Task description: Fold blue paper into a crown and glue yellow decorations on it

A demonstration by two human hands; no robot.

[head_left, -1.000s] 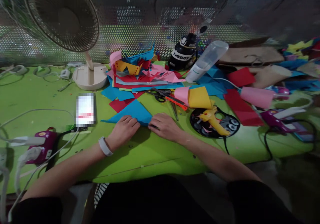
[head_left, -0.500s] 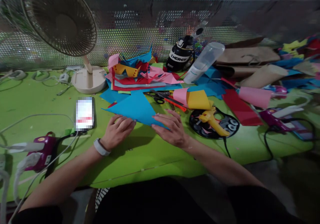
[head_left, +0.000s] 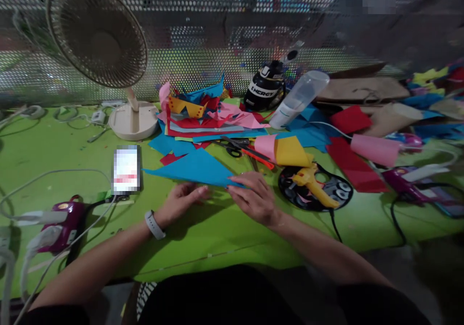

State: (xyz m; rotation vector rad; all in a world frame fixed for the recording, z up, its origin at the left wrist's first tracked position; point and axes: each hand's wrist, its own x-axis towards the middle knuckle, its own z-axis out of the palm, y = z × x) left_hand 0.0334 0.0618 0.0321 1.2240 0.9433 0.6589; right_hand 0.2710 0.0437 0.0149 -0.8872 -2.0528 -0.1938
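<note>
A folded sheet of blue paper [head_left: 197, 168] is tilted above the green table, its long point reaching left toward the phone. My right hand [head_left: 255, 199] pinches its right corner between thumb and fingers. My left hand [head_left: 183, 201], with a pale watch band at the wrist, is just below the paper's near edge. Its thumb stretches out and the fingers are loosely bent, slightly blurred, with nothing seen in them. Behind the paper lie scissors [head_left: 235, 150] and an orange cutter [head_left: 261, 159].
A yellow glue gun [head_left: 314, 187] rests on a black tray right of my right hand. A phone [head_left: 126, 170] and cables lie left. Behind stand a fan [head_left: 134, 122], coloured paper pieces [head_left: 213, 117], a black bottle [head_left: 264, 88] and a clear bottle [head_left: 299, 100].
My left hand has let go of the blue paper's near edge and drawn down slightly. My right hand keeps its corner, and the paper now lies flatter. The whole view has shifted a little.
</note>
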